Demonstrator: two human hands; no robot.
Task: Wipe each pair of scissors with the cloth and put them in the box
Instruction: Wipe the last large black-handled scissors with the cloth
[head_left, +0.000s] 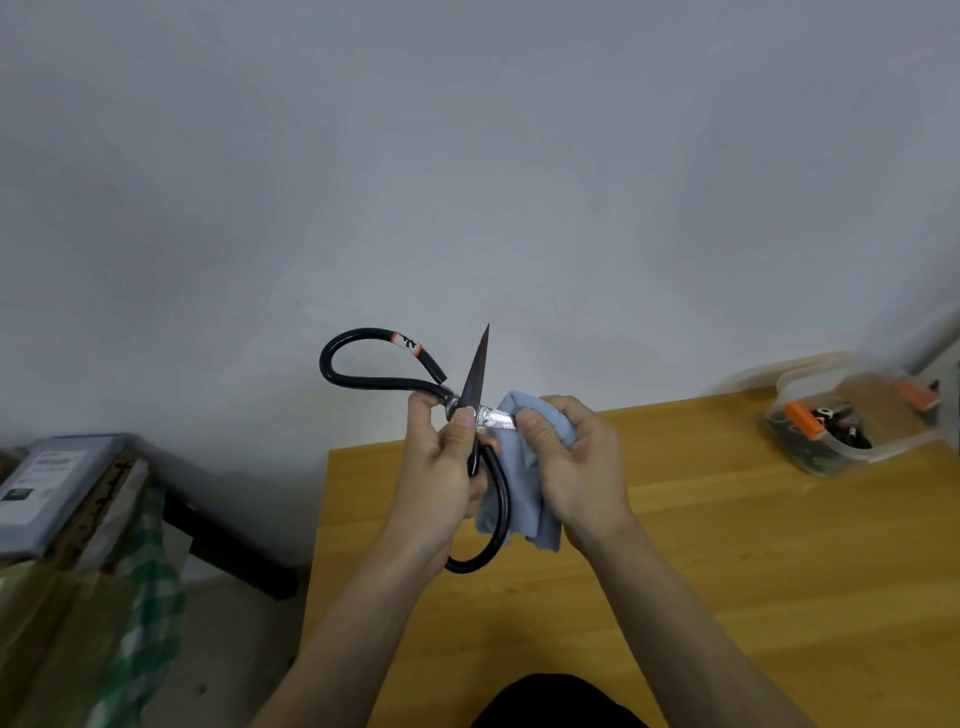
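Left hand (447, 462) grip around black-looped steel scissors (475, 395); right hand (571, 462) pinching soft blue cloth (524, 499).

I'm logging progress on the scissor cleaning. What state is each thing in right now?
Large black-handled scissors: blades spread open, held above the table, one blade inside the cloth.
Light blue cloth: bunched round that blade, hanging below.
Left hand: grips the scissors near the pivot.
Right hand: pinches the cloth on the blade.
Clear plastic box with orange clips: lid off, dark items inside, on the wooden table.
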